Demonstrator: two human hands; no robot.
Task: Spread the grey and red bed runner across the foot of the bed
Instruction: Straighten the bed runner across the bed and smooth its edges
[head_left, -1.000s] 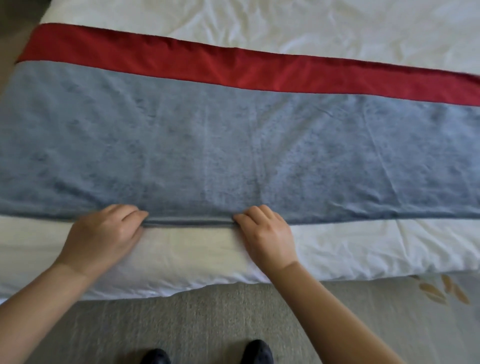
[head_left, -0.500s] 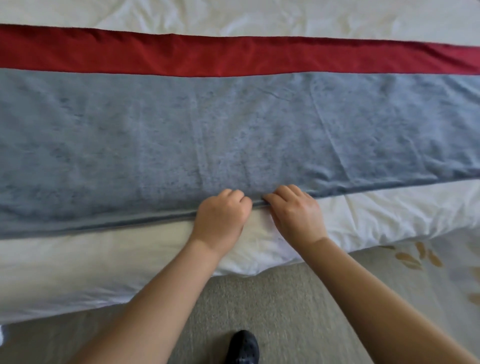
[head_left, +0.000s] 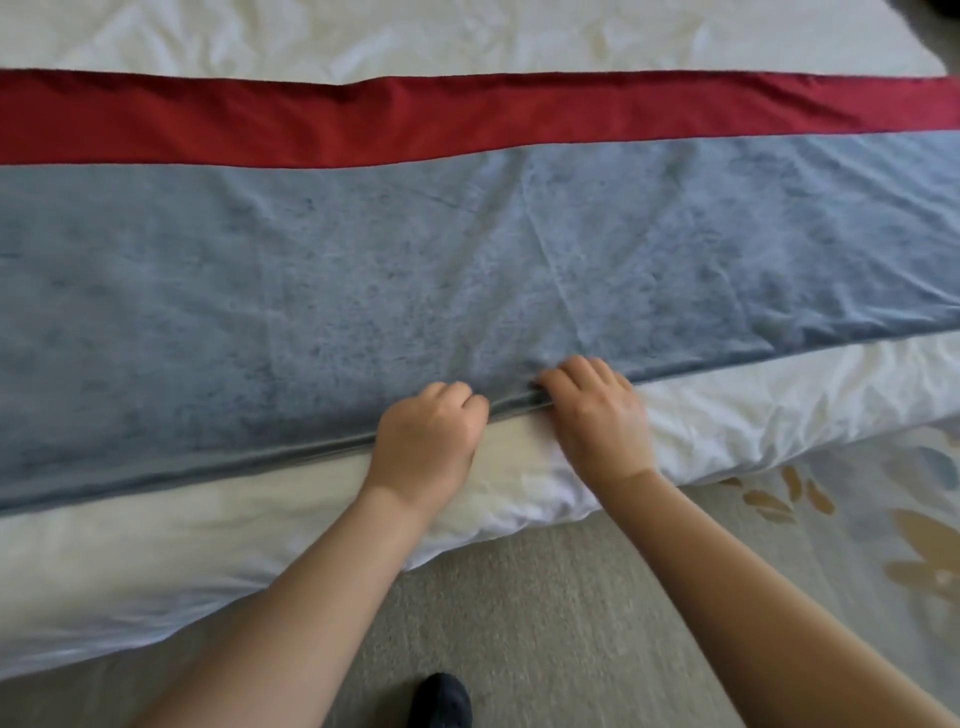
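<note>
The bed runner (head_left: 363, 291) lies flat across the white bed (head_left: 779, 400), a wide grey-blue band with a red stripe along its far side. It runs past both side edges of the view. My left hand (head_left: 426, 441) and my right hand (head_left: 597, 415) sit close together on the runner's near hem, fingers curled over the folded edge and gripping it. Faint creases fan out across the grey cloth from my right hand.
White duvet shows beyond the red stripe and in a strip below the hem. Grey carpet (head_left: 545, 597) lies at the foot of the bed, with a leaf pattern at the right. A dark shoe (head_left: 441, 701) stands near the bottom edge.
Both hands have slid to the right along the hem, and the left hand has closed the gap to the right one. The view has turned rightward.
</note>
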